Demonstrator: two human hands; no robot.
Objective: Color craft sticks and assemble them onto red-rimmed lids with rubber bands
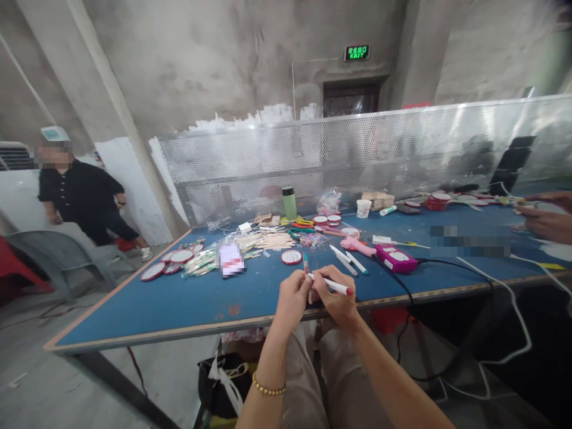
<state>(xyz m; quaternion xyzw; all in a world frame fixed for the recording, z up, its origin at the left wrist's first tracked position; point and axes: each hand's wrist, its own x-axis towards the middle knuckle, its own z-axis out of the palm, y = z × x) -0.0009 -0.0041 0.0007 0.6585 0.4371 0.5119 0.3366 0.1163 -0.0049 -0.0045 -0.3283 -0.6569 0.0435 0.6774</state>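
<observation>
At the table's front edge, my left hand (291, 298) is closed on a flat wooden craft stick (306, 263), which stands up from the fingers and has a green-coloured end. My right hand (339, 307) grips a white marker pen (336, 286) with a red end, its other end close to the stick. Just beyond the hands lies a round white disc with a red rim (292, 257). Several white pens (346, 262) rest to the right of it. A pile of plain wooden sticks (274, 239) spreads out farther back.
A pink glue gun (357, 245), a magenta box with a cable (395, 258), a green bottle (289, 204) and a paper cup (363, 208) stand on the blue table (147, 310). Another person's hands (547, 217) are at the right. A person (83, 193) is at the far left.
</observation>
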